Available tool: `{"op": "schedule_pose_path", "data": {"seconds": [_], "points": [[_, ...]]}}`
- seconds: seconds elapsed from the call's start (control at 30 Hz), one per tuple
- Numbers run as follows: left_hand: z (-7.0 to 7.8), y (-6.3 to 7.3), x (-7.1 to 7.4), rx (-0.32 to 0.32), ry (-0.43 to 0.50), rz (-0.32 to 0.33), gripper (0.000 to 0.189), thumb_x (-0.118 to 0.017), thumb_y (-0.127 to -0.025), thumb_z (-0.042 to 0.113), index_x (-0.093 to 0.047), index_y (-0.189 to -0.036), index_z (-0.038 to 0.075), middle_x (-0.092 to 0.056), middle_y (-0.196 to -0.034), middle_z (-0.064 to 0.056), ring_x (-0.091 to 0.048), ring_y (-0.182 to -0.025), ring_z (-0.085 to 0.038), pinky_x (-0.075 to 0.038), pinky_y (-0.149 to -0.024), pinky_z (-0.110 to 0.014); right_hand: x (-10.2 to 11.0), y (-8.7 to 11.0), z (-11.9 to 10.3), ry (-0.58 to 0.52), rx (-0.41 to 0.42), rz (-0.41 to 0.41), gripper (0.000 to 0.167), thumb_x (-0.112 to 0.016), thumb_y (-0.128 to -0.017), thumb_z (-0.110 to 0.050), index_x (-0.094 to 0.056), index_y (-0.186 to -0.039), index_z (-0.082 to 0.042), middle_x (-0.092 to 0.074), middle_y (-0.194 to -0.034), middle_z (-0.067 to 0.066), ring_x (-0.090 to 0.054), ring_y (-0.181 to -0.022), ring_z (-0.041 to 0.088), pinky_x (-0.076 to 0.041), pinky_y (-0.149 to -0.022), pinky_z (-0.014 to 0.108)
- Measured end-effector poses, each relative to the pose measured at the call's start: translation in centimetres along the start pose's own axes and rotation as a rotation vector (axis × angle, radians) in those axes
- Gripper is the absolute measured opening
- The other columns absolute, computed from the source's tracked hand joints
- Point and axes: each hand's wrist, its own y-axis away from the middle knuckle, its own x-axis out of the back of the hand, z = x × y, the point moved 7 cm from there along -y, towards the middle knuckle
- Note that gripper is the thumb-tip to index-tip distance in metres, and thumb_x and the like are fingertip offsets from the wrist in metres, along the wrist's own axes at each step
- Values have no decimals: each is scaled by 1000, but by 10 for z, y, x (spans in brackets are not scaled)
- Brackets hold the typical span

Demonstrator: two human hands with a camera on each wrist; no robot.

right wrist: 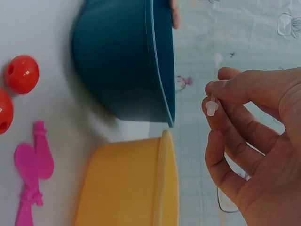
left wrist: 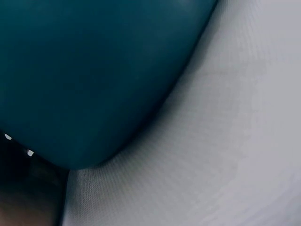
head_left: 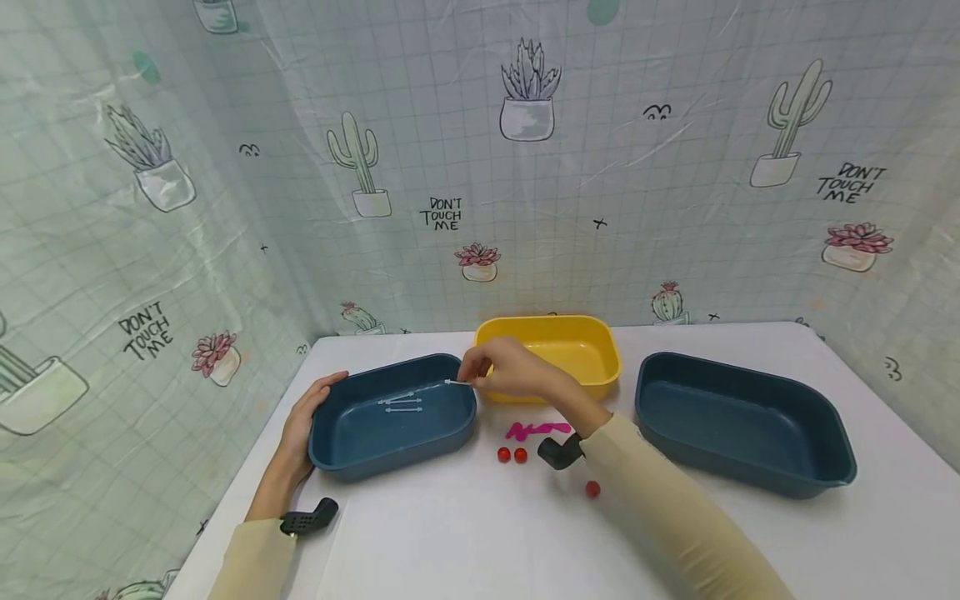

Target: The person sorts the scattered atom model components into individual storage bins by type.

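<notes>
Pinching hand: my right hand (head_left: 510,367), thumb and fingertips round one white stick (head_left: 458,382).
Stick's lie: leftward from those fingertips, axis crosswise, over the right end of the left blue tray (head_left: 397,433); my left hand (head_left: 302,417), fingers uncurled, rests against the opposite end.
Stick's look: thin, knobbed.

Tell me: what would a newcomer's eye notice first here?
Probably the yellow tray, at the back of the table, between the left blue tray and the right blue tray. Next, the right hand, pinching a white stick near the left blue tray. Red beads and pink pieces lie in front.
</notes>
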Motion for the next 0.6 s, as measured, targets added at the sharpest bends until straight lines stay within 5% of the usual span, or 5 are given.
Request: {"op": "schedule_pose_path", "data": {"seconds": [0.6], "points": [[1,2,-1,7,3,6,54,-24,-114,38,-36,-160,11,-31,-168,-3,-31,-151,-13,-37,-104,-9,-20,-29,-15,-8,44,-34,17,-68,-96,-3,-78,-107,-12,-77,-104,4,-66,-92,11,-59,-85,20]]}}
